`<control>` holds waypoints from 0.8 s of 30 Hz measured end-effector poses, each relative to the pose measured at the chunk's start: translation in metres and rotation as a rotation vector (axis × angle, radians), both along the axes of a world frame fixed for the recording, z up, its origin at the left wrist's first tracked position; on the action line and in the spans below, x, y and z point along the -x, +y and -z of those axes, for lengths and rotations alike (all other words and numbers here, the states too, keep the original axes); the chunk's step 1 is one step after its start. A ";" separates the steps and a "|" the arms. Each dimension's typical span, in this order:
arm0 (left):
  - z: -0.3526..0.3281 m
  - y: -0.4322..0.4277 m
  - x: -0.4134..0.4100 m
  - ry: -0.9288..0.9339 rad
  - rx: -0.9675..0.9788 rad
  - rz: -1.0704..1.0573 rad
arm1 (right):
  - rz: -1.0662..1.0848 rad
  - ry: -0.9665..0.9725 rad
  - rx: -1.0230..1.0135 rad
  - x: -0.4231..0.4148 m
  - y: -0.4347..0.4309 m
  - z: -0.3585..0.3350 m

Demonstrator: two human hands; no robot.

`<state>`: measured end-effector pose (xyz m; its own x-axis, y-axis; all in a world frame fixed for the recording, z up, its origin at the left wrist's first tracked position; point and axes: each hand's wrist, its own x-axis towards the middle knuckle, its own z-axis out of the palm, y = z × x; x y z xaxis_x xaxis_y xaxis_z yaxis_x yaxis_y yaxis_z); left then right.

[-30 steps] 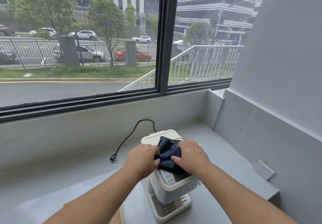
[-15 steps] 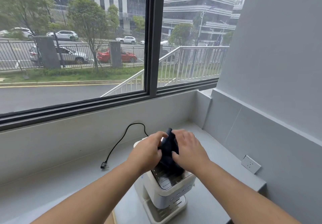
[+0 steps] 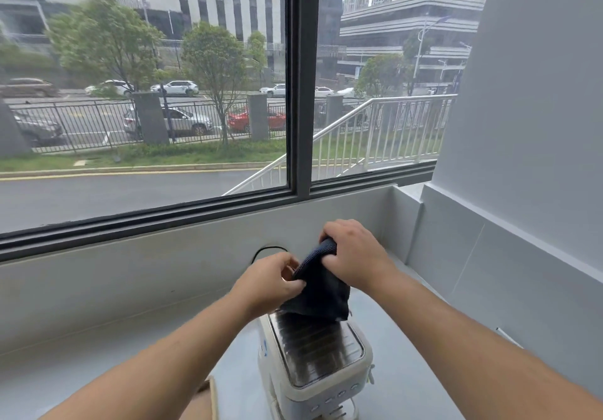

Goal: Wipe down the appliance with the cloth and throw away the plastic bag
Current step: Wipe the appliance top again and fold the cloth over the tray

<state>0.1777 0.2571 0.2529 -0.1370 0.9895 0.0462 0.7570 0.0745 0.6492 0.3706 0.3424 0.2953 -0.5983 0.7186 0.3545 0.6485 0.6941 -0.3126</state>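
Bunching soft dark cloth (image 3: 321, 292) above ribbed metal appliance (image 3: 315, 357).

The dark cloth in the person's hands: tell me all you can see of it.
The cloth is dark navy, soft woven fabric with a ribbed, thicker hem along its upper edge. It is bunched and lifted, hanging in a loose fold. The left hand pinches its near side and the right hand grips the hem at the top. Its lower edge hangs at the back of the white appliance's ridged metal top; whether it touches cannot be told.

Dark blue cloth (image 3: 318, 292) bunched, lifted above the appliance, white boxy appliance (image 3: 313, 364) upright beneath it, ribbed metallic top bare
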 end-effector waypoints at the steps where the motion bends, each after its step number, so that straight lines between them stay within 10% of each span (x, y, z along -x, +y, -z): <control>1: -0.001 0.000 0.002 -0.004 0.004 -0.034 | -0.012 0.024 -0.003 0.002 0.004 -0.003; 12: -0.024 -0.028 0.019 -0.647 -0.132 -0.274 | -0.058 0.276 0.075 0.042 0.019 0.012; 24: -0.027 -0.104 0.071 -0.635 -0.199 -0.511 | -0.513 -0.139 0.291 0.117 -0.037 0.035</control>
<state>0.1072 0.1529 0.2800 -0.6249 0.7803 -0.0242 0.1473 0.1482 0.9779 0.2539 0.3051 0.2600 -0.9206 0.3823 0.0802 0.3024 0.8275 -0.4731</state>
